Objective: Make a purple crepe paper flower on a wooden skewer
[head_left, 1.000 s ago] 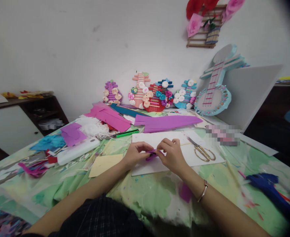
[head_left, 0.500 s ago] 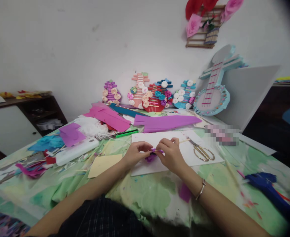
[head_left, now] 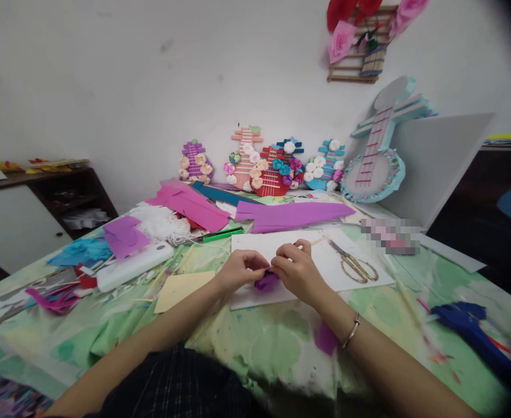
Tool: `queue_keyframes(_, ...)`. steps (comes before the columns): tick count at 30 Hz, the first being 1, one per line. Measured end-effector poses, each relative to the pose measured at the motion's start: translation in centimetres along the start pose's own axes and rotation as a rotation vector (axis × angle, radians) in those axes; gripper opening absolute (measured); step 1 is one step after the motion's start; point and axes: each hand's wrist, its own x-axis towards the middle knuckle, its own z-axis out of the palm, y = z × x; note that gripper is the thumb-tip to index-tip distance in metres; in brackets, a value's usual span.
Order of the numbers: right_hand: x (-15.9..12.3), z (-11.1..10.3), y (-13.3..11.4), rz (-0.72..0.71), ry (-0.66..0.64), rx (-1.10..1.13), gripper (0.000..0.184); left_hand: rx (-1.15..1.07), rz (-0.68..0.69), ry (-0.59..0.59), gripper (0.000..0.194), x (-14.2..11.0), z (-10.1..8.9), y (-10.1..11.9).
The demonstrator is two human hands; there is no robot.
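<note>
A small crumpled piece of purple crepe paper [head_left: 266, 283] is pinched between my two hands, above a white board [head_left: 255, 299]. My left hand [head_left: 243, 270] grips it from the left, thumb and forefinger closed. From the other side my right hand [head_left: 297, 271] pinches the same paper, fingertips almost touching the left ones. A thin pale stick [head_left: 319, 240] shows just beyond my right hand; whether the hand holds it I cannot tell. Gold-handled scissors [head_left: 355, 264] lie on the board to the right.
Purple paper [head_left: 294, 217] and pink paper [head_left: 190, 206] lie behind the board. A green cutter [head_left: 223, 234] and a white glue-gun-like device [head_left: 136, 267] are at left, a blue glue gun [head_left: 468, 325] at right. Flower-decorated model lutes [head_left: 272, 171] stand along the wall.
The purple paper has been turned and bunched between my fingertips, and more of it hangs below them. Both hands have stayed in nearly the same place.
</note>
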Motion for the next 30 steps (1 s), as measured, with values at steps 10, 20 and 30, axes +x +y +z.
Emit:
queue_keyframes(10, 0.4, 0.1, 0.0, -0.041, -0.004, 0.031, 0.021, -0.063, -0.041, 0.005, 0.009, 0.1, -0.3, 0.3)
queue_keyframes(20, 0.6, -0.4, -0.3, 0.275, 0.085, 0.236, 0.008, -0.251, -0.11, 0.183, 0.022, 0.4, -0.5, -0.6)
queue_keyframes(30, 0.8, -0.1, -0.7, 0.463, -0.104, 0.487, 0.009, -0.282, -0.122, 0.168, 0.028, 0.3, -0.2, -0.6)
